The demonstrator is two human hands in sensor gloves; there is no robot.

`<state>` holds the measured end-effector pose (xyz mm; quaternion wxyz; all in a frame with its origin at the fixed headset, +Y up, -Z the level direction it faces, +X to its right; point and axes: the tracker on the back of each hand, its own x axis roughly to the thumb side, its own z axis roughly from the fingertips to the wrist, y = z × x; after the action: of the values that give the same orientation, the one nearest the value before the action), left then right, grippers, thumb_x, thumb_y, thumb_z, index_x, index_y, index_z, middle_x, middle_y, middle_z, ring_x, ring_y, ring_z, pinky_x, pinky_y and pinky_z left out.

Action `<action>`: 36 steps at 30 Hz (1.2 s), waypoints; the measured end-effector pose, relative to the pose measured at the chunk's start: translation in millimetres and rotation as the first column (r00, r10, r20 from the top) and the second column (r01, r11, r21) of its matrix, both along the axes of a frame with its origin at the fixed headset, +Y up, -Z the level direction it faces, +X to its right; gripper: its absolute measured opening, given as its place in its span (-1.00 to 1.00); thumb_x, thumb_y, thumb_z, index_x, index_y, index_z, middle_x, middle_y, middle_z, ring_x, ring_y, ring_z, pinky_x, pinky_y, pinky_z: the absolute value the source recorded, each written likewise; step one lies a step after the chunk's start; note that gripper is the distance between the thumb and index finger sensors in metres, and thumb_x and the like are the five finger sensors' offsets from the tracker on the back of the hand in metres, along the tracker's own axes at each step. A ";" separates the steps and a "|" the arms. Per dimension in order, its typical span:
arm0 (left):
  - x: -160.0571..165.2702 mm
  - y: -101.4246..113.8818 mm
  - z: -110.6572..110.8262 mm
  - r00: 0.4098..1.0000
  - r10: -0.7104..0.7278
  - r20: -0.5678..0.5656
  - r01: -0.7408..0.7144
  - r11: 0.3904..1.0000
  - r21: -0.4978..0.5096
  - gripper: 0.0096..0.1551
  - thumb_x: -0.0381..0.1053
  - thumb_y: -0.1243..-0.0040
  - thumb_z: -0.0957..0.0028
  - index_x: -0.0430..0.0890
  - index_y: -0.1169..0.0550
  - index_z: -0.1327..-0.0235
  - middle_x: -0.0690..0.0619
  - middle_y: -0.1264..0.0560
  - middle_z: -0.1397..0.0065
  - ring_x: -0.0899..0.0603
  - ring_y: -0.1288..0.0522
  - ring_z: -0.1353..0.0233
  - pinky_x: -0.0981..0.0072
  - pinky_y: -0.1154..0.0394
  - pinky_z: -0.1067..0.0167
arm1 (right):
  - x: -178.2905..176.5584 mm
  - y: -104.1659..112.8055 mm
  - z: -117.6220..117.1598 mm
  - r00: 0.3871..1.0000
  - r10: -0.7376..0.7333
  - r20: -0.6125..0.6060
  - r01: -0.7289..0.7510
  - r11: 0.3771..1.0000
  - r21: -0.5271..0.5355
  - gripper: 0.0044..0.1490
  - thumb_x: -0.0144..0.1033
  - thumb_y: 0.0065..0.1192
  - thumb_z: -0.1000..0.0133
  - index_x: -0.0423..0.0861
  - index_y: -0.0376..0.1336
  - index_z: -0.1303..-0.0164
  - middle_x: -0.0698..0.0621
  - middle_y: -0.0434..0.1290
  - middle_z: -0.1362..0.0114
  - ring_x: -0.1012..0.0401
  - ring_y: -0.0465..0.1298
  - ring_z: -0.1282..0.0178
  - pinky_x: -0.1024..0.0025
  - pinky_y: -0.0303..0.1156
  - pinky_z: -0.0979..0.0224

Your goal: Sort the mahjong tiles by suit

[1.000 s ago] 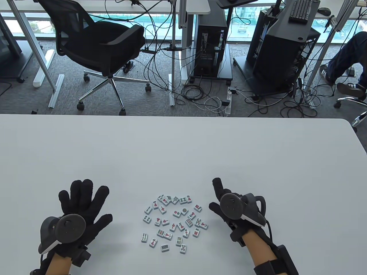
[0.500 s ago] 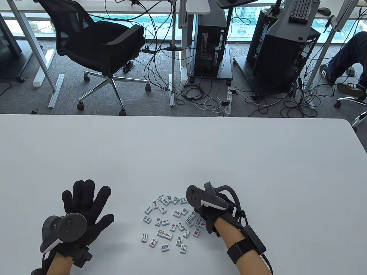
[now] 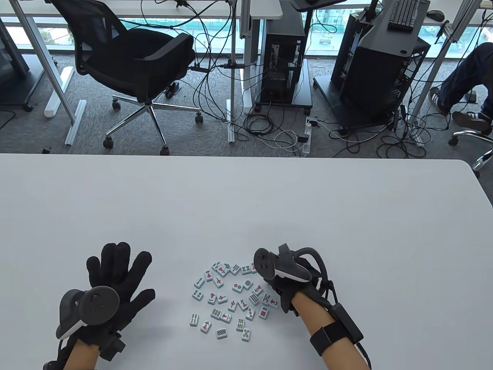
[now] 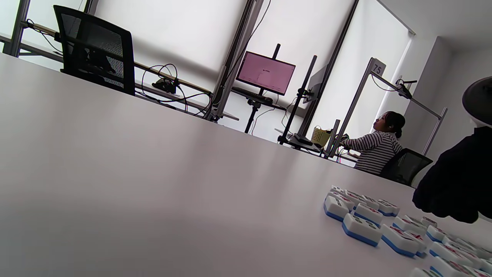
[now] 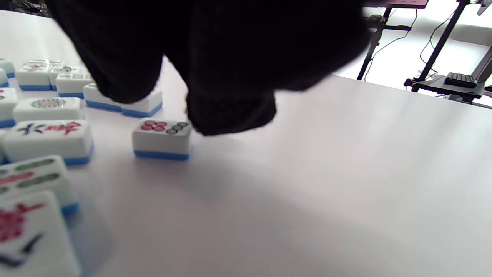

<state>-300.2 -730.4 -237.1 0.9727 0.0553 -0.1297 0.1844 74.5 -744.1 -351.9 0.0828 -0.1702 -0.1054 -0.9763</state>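
left hand (image 3: 115,275): flat on table (image 3: 246,200), fingers spread, holds nothing, at 9 o'clock of tiles | right hand (image 3: 285,287): over the tiles' 3 o'clock edge, fingertips (image 5: 230,111) beside a dotted tile (image 5: 162,138), grip unclear | tiles (image 3: 231,296): loose face-up cluster between hands, at table's 6 o'clock

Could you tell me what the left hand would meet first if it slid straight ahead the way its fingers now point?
Probably nothing: the left hand lies flat with fingers spread, pointing away across the bare table. The mahjong tiles lie off to its right, outside that line, as far as the table view shows.
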 end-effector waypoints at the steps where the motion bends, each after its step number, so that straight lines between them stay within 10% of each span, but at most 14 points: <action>1: -0.1 0.1 0.0 1.000 0.002 0.001 -0.002 1.000 0.002 -0.05 0.61 0.21 0.03 0.43 0.19 -0.57 0.42 0.62 -0.55 0.09 0.73 -0.60 -0.08 0.70 -0.39 | -2.3 -2.6 -0.8 1.000 0.017 0.013 -0.017 1.000 -0.020 -0.33 0.06 0.33 -0.02 -0.26 0.49 -0.02 -0.04 0.65 0.28 0.21 0.56 0.61 0.48 0.51 0.53; 21: 2.3 0.3 0.6 1.000 0.003 0.017 -0.003 1.000 -0.006 -0.05 0.61 0.21 0.03 0.43 0.19 -0.58 0.42 0.61 -0.56 0.08 0.72 -0.61 -0.08 0.70 -0.40 | 17.8 -15.3 5.0 0.984 -0.108 -0.141 0.107 0.994 -0.015 -0.26 -0.13 0.48 0.06 -0.33 0.38 -0.19 -0.05 0.62 0.16 0.23 0.57 0.51 0.49 0.54 0.43; 36: 8.2 -2.6 0.4 0.999 -0.012 0.040 0.013 1.000 -0.022 -0.05 0.60 0.21 0.03 0.43 0.18 -0.58 0.41 0.61 -0.56 0.08 0.72 -0.61 -0.08 0.69 -0.40 | 71.7 -9.9 75.8 0.982 -0.088 -0.169 0.074 0.994 -0.086 -0.23 -0.11 0.44 0.03 -0.34 0.34 -0.23 -0.04 0.62 0.15 0.23 0.58 0.49 0.48 0.54 0.41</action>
<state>-292.0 -733.0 -236.7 0.9717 0.0400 -0.1472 0.1806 146.3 -754.0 -276.1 0.0450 -0.2615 -0.1296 -0.9554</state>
